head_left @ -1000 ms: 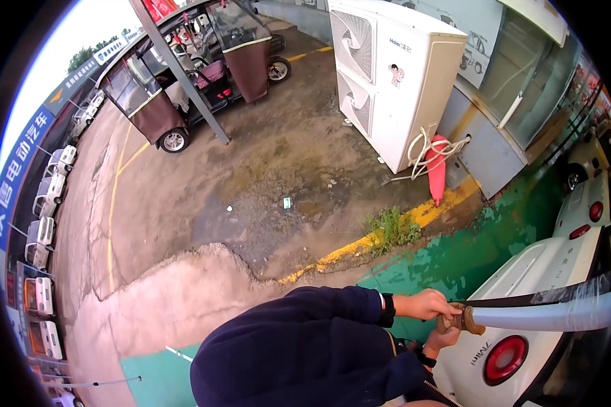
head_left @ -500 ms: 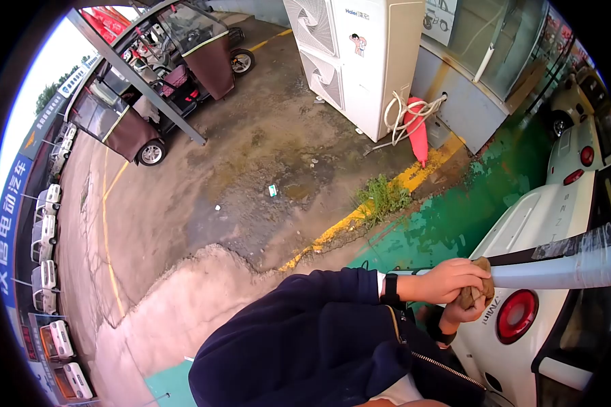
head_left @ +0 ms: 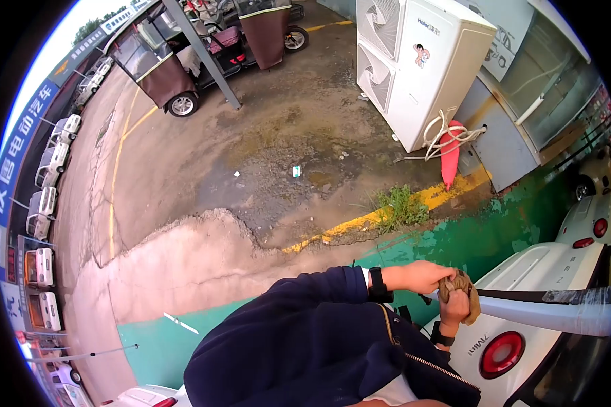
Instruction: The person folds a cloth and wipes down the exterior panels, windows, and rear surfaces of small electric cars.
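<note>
A crumpled brown cloth (head_left: 470,308) is bunched at the near end of a long, pale blue-white bar (head_left: 550,313). My left hand (head_left: 433,274), coming from the upper side, has its fingers closed on the cloth's top edge. Just below it, my right hand (head_left: 456,306) is shut in a fist on the same cloth. The cloth hides the bar's end, so I cannot tell how far it wraps round it. A dark strip runs along the bar's upper side, with clear film on its far part.
Below the bar is a white car (head_left: 482,346) with a round red tail light (head_left: 502,355). Ahead stand a white outdoor air-conditioner unit (head_left: 421,61), a red bag-like object (head_left: 449,159) with coiled hose, and weeds (head_left: 402,207). A covered three-wheeler (head_left: 163,74) is parked beyond a post.
The view has swung, shifting the surroundings rightward. Both hands and the cloth have moved left along the bar to its end, and my right fist now shows in front of the cloth.
</note>
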{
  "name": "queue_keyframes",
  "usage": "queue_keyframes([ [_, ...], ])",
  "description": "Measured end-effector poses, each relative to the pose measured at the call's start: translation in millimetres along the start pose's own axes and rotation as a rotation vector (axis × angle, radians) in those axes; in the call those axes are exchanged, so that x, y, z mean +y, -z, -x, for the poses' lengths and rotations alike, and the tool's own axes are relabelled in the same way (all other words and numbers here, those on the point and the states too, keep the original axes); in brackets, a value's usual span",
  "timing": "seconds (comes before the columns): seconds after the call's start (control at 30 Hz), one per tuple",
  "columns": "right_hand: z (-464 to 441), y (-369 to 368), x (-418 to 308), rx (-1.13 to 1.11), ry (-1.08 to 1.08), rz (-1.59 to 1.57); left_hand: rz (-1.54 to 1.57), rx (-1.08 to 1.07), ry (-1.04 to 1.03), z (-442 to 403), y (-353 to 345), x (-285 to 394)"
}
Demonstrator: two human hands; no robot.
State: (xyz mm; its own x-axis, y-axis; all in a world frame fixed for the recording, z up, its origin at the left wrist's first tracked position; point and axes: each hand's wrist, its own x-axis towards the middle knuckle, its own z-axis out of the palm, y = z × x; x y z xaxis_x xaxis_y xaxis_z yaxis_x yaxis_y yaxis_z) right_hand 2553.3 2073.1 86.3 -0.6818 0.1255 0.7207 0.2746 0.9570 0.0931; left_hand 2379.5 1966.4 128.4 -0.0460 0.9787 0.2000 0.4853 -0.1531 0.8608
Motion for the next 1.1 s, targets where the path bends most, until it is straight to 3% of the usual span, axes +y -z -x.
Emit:
queue_keyframes([
  [0.1,-9.8,-28.9,-13.9,-0.270,-0.150,-0.316,-0.067,-0.033,0.156,36.6,12.3,-25.4],
  [0.2,-42.3,-46.7,-55.4,-0.330,-0.031,-0.313,-0.008,0.047,0.331,98.3,36.0,-38.6],
  [0.3,-73.5,-68.2,-117.1,-0.315,0.079,-0.572,-0.075,0.290,0.491,188.1,52.0,-60.5],
  [0.4,-107.8,-71.8,-195.9,-0.409,0.223,-0.860,-0.084,0.435,0.909,269.5,80.2,-41.2],
  [0.47,-125.5,-69.9,-250.4,-0.520,0.312,-1.047,0.095,0.165,1.087,308.9,115.9,-12.9],
  [0.5,-131.2,-68.2,-281.4,-0.571,0.346,-1.133,0.116,0.229,1.121,335.6,105.2,-24.2],
  [0.57,-143.0,-58.2,-341.8,-0.673,0.404,-1.264,0.077,0.781,0.427,389.2,74.7,-55.4],
  [0.6,-146.5,-52.8,-372.9,-0.691,0.474,-1.298,0.061,0.851,0.452,419.2,77.2,-48.3],
  [0.67,-150.7,-43.7,-431.4,-0.793,0.613,-1.316,-0.547,0.328,0.675,477.3,86.4,-21.1],
  [0.7,-151.1,-39.2,-459.8,-0.815,0.736,-1.306,-0.365,0.470,0.788,504.6,90.0,8.3],
  [0.8,-138.1,-28.2,-547.0,-0.930,0.894,-1.440,-0.153,0.799,0.917,595.1,65.6,6.4],
  [0.83,-132.6,-24.0,-574.7,-0.986,0.942,-1.455,-0.096,1.028,0.764,622.7,57.9,17.2],
  [0.87,-129.1,-18.4,-600.1,-0.996,0.982,-1.465,0.412,1.338,0.690,640.5,50.4,27.9],
  [0.97,-123.4,8.2,-669.7,-0.931,1.249,-1.527,0.587,1.556,0.577,688.4,35.9,40.8],
  [1.03,-129.4,24.8,-702.8,-0.948,1.323,-1.541,0.907,1.926,0.374,702.8,39.3,66.7],
  [1.1,-136.9,33.2,-726.4,-0.987,1.407,-1.501,0.958,2.004,0.275,713.5,48.6,85.3],
])
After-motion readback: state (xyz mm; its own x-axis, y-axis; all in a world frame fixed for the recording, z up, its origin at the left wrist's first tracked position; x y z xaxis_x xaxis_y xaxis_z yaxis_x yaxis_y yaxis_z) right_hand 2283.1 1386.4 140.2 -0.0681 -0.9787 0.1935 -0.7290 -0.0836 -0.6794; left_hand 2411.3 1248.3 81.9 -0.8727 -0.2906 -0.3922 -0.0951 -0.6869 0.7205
